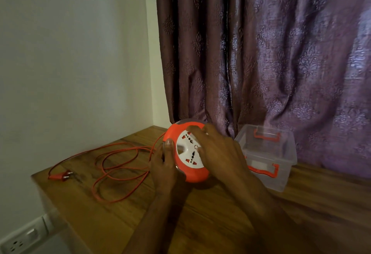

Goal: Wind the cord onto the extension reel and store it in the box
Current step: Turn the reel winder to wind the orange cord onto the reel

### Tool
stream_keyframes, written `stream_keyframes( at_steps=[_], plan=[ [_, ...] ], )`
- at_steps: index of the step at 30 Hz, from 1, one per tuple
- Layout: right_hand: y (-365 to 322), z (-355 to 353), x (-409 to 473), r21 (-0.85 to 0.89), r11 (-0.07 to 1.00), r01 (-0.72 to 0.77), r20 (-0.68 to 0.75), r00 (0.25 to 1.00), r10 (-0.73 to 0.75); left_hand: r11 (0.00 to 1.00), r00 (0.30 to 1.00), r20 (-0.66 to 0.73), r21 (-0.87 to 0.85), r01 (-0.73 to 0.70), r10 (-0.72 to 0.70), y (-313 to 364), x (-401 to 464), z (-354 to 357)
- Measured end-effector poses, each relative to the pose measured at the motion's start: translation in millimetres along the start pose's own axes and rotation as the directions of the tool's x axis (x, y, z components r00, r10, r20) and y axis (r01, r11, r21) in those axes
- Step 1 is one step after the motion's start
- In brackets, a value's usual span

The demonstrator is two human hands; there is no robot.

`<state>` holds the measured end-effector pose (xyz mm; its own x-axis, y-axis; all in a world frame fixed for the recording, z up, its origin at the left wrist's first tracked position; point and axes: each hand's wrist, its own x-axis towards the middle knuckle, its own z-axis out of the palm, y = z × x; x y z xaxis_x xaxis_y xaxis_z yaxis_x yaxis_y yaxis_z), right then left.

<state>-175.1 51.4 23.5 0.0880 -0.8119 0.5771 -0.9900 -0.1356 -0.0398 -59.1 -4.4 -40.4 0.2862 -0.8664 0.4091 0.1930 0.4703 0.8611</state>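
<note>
I read no lettering. My left hand (163, 163) and right hand (216, 149) clasp the reel (186, 151); loose cord (118, 165) at nine o'clock, open box (281, 153) at three, on the wooden table (200, 213), curtain (261, 49) behind.

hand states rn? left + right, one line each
Left hand: closed on the rim of the extension reel, holding it tilted above the table.
Right hand: fingers spread on the reel's white socket face; a grip cannot be told.
</note>
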Motion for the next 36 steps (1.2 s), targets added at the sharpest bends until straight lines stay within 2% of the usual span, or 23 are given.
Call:
stream_keyframes(
  at_steps=[3, 6, 8, 11, 18, 22, 31, 36],
  plan=[
    [3.2, -3.1, 0.4, 0.025, 0.995, 0.093, 0.117, 0.989, -0.095, 1.000, 1.000, -0.004, -0.018, 0.007, -0.007, -1.0, 1.6, -0.3],
    [8.9, -1.4, -0.3, 0.060, 0.993, 0.105, 0.230, 0.966, -0.116, 1.000, 1.000, 0.004, -0.013, 0.018, -0.018, -2.2, 3.7, -1.1],
    [11.2, -2.5, -1.3, 0.086, 0.989, 0.122, 0.251, 0.958, -0.140, 0.998, 0.999, 0.003, -0.033, 0.050, -0.050, -2.2, 4.8, -2.4],
    [14.0, -4.2, -2.9, 0.087, 0.984, 0.158, 0.206, 0.963, -0.173, 0.997, 0.998, 0.011, -0.052, 0.054, -0.054, -3.9, 6.1, -3.7],
    [16.3, 3.2, -2.2, 0.115, 0.984, 0.137, 0.208, 0.965, -0.158, 0.996, 0.998, 0.024, -0.067, 0.063, -0.062, -6.1, 5.8, -3.2],
    [17.0, 8.5, -3.1, 0.056, 0.990, 0.132, 0.104, 0.985, -0.137, 0.998, 1.000, 0.009, -0.059, 0.014, -0.014, -8.2, 7.2, -4.0],
    [7.5, 16.3, -2.8, 0.031, 0.999, -0.040, -0.061, 0.997, 0.042, 1.000, 1.000, 0.013, 0.015, -0.006, 0.006, -7.6, 6.3, -1.4],
    [0.6, 19.5, -3.8, 0.087, 0.981, -0.172, -0.075, 0.981, 0.178, 0.997, 0.996, 0.061, 0.020, -0.070, 0.069, -0.1, -0.4, 0.1]
  ],
)
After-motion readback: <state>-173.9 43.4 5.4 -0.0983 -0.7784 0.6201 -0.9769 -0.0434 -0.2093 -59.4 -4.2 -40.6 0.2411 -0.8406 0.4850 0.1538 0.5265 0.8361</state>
